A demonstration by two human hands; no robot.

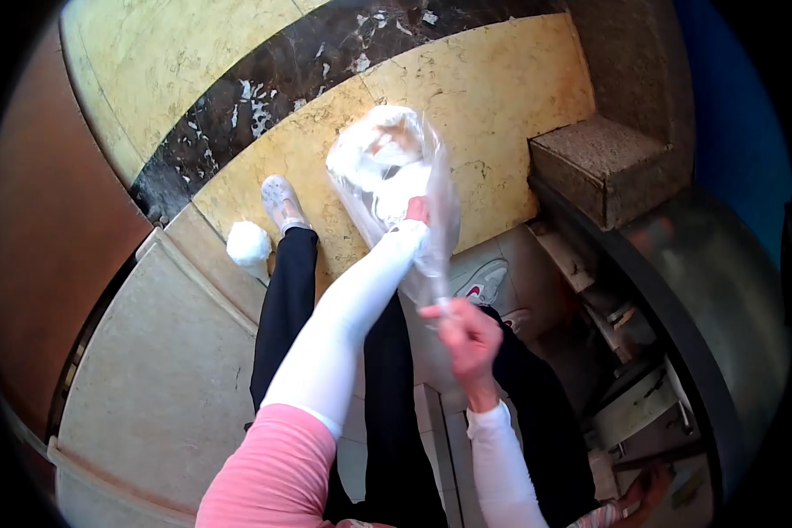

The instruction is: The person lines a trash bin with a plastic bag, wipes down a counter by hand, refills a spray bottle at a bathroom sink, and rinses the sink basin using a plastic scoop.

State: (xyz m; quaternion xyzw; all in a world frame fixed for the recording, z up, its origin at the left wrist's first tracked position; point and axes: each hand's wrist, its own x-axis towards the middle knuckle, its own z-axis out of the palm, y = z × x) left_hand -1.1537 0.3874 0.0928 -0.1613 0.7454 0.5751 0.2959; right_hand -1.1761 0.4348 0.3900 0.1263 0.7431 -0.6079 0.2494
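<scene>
A clear plastic bag with white, fluffy-looking contents hangs over the yellow stone floor. My left hand reaches into or against the bag, below the white contents; its fingers are mostly hidden by the plastic and the white sleeve. Lower down and to the right, my right hand is closed around the gathered edge of the same bag, with the plastic stretched up from it. Both my forearms wear white sleeves.
A white fluffy ball is at the left, beside a shoe. Another person's shoe and hand show at the right. A stone block and a dark curved counter edge border the right side.
</scene>
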